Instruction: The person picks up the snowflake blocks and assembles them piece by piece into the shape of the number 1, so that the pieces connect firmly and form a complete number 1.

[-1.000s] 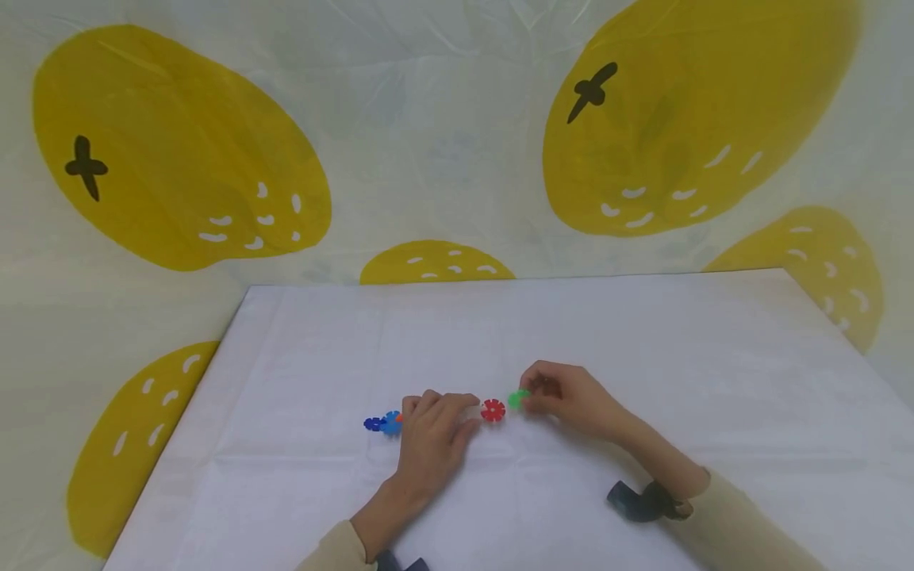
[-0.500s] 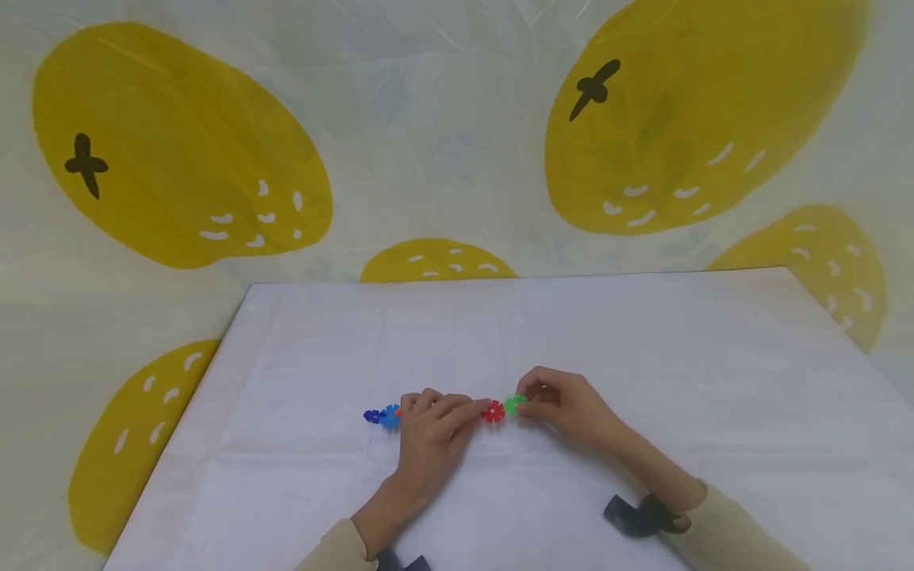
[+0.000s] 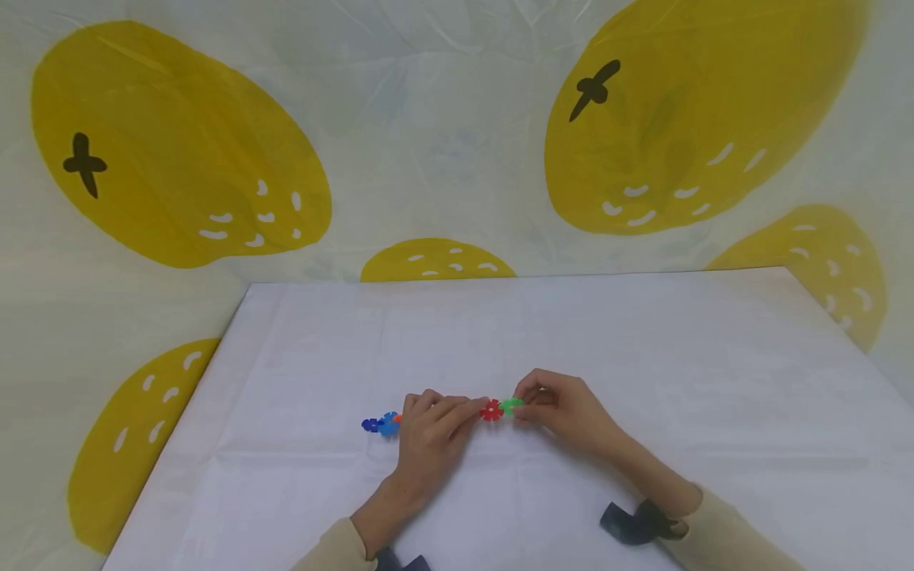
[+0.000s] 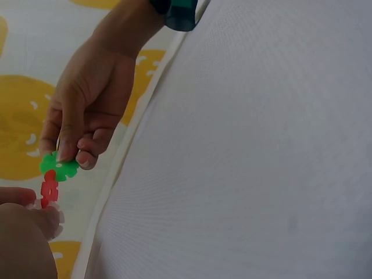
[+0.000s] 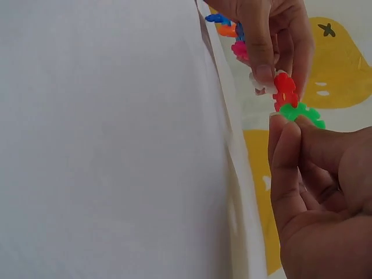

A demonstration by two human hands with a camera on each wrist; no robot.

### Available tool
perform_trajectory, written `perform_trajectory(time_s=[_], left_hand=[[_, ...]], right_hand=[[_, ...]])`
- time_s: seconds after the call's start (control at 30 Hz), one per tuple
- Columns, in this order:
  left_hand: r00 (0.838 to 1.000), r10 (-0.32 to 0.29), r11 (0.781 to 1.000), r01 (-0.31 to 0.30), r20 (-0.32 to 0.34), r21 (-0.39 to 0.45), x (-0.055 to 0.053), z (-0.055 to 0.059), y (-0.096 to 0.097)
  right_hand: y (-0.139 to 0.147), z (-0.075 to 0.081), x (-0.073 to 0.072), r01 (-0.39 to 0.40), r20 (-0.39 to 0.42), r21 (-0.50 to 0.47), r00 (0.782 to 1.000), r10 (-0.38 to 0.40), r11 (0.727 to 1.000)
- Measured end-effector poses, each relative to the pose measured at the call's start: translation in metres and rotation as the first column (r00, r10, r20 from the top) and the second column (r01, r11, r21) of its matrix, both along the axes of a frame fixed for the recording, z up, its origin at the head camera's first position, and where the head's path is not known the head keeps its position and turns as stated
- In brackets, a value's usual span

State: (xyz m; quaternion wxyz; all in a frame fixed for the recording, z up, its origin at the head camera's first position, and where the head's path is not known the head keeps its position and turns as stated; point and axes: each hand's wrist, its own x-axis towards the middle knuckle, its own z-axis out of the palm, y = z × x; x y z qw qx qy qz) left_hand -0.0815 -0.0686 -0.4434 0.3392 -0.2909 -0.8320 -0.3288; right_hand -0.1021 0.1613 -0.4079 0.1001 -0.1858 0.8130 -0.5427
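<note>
A chain of notched snowflake building discs runs through my left hand [image 3: 435, 436]. Dark blue [image 3: 370, 425], light blue [image 3: 389, 424] and orange [image 5: 228, 30] discs stick out at its left end, and a pink disc [image 5: 239, 50] shows in the right wrist view. My left thumb and finger pinch a whitish disc [image 5: 260, 87], with the red disc [image 3: 491, 410] fixed beyond it. Between the thumb and fingers of my right hand [image 3: 567, 408] is a green disc [image 4: 60, 168], its edge meeting the red disc's edge. Left fingers hide the chain's middle.
A white-covered table [image 3: 321, 341] lies under both hands. Behind it hangs a pale cloth [image 3: 435, 159] with large yellow fruit prints. Dark bands with camera mounts [image 3: 635, 523] sit at the wrists, below beige sleeves.
My right hand has brought the green disc leftward and slightly down, from a gap to contact with the red disc. My left hand stays nearly in place, its index finger closer to the red disc.
</note>
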Motion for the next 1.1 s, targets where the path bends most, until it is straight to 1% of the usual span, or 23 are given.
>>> perform_trajectory(time_s=[0.3, 0.37, 0.43, 0.57, 0.8, 0.97, 1.1], left_hand=[[0.999, -0.034, 0.999, 0.034, -0.023, -0.004, 0.0005, 0.0006, -0.0001], [0.998, -0.041, 0.999, 0.041, -0.044, 0.002, 0.0001, 0.0006, 0.0003], [0.996, -0.05, 0.999, 0.051, -0.071, 0.011, -0.0001, 0.001, 0.001], [0.993, -0.062, 0.998, 0.064, -0.104, 0.02, -0.0005, 0.0009, 0.0016], [0.988, -0.056, 0.997, 0.062, -0.143, 0.04, -0.001, 0.003, 0.0013], [0.987, -0.045, 0.998, 0.052, -0.153, 0.042, -0.0012, 0.0027, 0.0017], [0.987, -0.042, 0.998, 0.05, -0.158, 0.044, -0.0013, 0.0031, 0.0021]], right_hand=[[-0.0042, 0.0, 0.0051, 0.001, 0.029, -0.086, 1.0, 0.002, 0.996], [-0.0046, -0.0005, 0.0055, 0.0, 0.034, -0.104, 0.999, 0.003, 0.995], [-0.0046, -0.0012, 0.0058, 0.004, 0.034, -0.104, 0.999, 0.0, 0.995], [-0.0037, -0.0031, 0.005, 0.005, 0.041, -0.108, 0.999, -0.001, 0.994], [-0.0045, -0.0021, 0.0052, -0.018, 0.037, -0.147, 0.999, 0.024, 0.989], [-0.0053, -0.0025, 0.0061, -0.032, 0.003, -0.15, 0.999, 0.033, 0.988], [-0.0046, -0.0052, 0.0054, -0.052, -0.002, -0.163, 0.999, 0.053, 0.985]])
